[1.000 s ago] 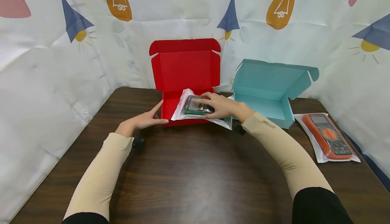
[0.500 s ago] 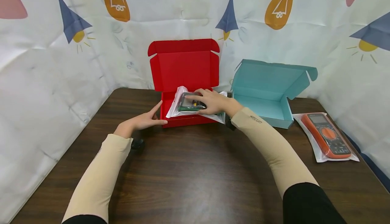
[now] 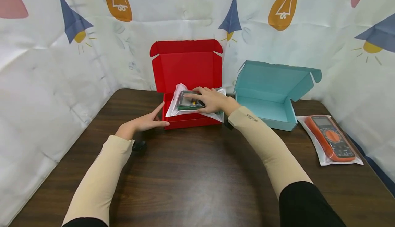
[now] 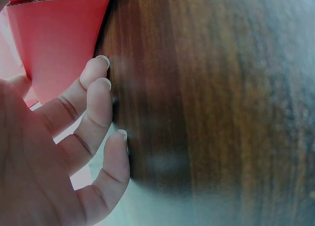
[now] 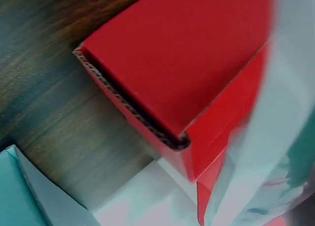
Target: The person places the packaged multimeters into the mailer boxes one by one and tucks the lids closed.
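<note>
In the head view my right hand (image 3: 213,102) grips a green-and-black device (image 3: 185,104) with a dark screen, sealed in a clear-and-white plastic bag (image 3: 171,110). Bag and device are over the tray of an open red cardboard box (image 3: 197,122). At that box's front left corner is my left hand (image 3: 142,122), thumb and index finger extended against it. The left wrist view shows the other fingers (image 4: 101,103) bent loosely beside the red wall, holding nothing. In the right wrist view the bag's pale edge (image 5: 268,113) crosses the box; the right fingers are out of sight.
An open teal box (image 3: 268,112) stands right of the red one. Farther right lies an orange multimeter (image 3: 333,136) in a plastic bag. A patterned cloth (image 3: 185,21) hangs behind the dark wooden table (image 3: 191,179).
My right hand has carried the bagged device left and slightly back, farther over the red box. The left hand has stayed at the box's corner.
</note>
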A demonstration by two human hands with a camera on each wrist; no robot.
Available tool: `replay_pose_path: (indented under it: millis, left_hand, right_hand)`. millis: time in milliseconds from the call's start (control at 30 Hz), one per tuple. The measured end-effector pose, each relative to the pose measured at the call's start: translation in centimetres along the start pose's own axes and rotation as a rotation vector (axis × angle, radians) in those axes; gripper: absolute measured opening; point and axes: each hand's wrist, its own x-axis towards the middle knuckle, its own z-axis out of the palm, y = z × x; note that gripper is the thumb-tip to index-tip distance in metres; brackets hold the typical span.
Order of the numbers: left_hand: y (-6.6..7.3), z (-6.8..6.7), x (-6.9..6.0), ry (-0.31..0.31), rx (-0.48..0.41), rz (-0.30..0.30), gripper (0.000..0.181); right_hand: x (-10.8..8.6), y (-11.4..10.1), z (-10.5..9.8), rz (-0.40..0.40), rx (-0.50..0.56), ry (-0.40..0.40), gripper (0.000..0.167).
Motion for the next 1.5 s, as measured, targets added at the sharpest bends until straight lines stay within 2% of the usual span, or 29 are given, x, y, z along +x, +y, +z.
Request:
replay_pose_path:
  millis: [200, 300, 333, 400, 567, 633, 800, 900, 1000, 1033, 1133, 1233, 1267, 1367, 1500]
  left_hand:
    - [-0.6, -0.1, 0.5, 0.02, 0.022, -0.064, 0.117]
    - [-0.8, 0.0, 0.6, 0.017, -0.001, -0.064, 0.117]
    - [-0.8, 0.0, 0.6, 0.015, 0.002, -0.044, 0.115]
    - [0.0, 0.0, -0.1, 0.012, -0.009, -0.026, 0.115]
    - [3.2, 0.1, -2.2, -0.005, -0.029, 0.025, 0.114]
    - [3.9, 0.2, -2.6, 0.003, -0.023, 0.016, 0.113]
    - [4.6, 0.4, -3.0, 0.016, -0.011, -0.038, 0.11]
    - [4.4, 0.4, -2.9, 0.016, -0.005, -0.053, 0.109]
    - [4.0, 0.4, -2.8, 0.018, 0.003, -0.045, 0.108]
    - [2.7, 0.4, -2.0, 0.02, -0.005, -0.044, 0.109]
    - [1.2, 0.2, -1.1, 0.025, -0.012, -0.05, 0.112]
    - [0.9, 0.2, -0.8, 0.023, -0.011, -0.052, 0.114]
    - [2.2, 0.3, -1.6, 0.02, -0.007, -0.05, 0.113]
    - [3.7, 0.4, -2.4, 0.02, -0.009, -0.05, 0.11]
    - [4.2, 0.2, -2.8, 0.019, -0.019, -0.037, 0.11]
  right_hand:
    - [0.6, -0.1, 0.0, -0.012, -0.076, 0.021, 0.089]
    - [0.9, -0.2, 0.1, -0.043, -0.105, 0.021, 0.089]
    - [1.1, -0.2, 0.2, -0.056, -0.117, 0.021, 0.09]
    - [1.2, -0.2, 0.3, -0.073, -0.133, 0.021, 0.09]
    - [1.6, -0.1, 0.3, -0.1, -0.194, 0.031, 0.092]
    - [1.8, 0.0, 0.2, -0.114, -0.228, 0.039, 0.092]
    - [1.9, -0.1, -0.2, -0.149, -0.287, 0.046, 0.092]
    - [2.1, -0.1, -0.2, -0.163, -0.304, 0.05, 0.091]
    - [2.3, -0.1, -0.1, -0.165, -0.309, 0.06, 0.09]
    - [2.4, -0.1, 0.0, -0.163, -0.308, 0.061, 0.09]
    - [2.7, -0.2, 0.1, -0.153, -0.299, 0.056, 0.09]
    - [3.1, -0.5, 0.1, -0.144, -0.264, 0.049, 0.091]
    - [3.2, -0.6, 0.2, -0.14, -0.25, 0.047, 0.09]
    - [3.5, -0.8, 0.6, -0.131, -0.205, 0.042, 0.091]
    - [3.7, -0.8, 1.6, -0.109, -0.145, 0.024, 0.091]
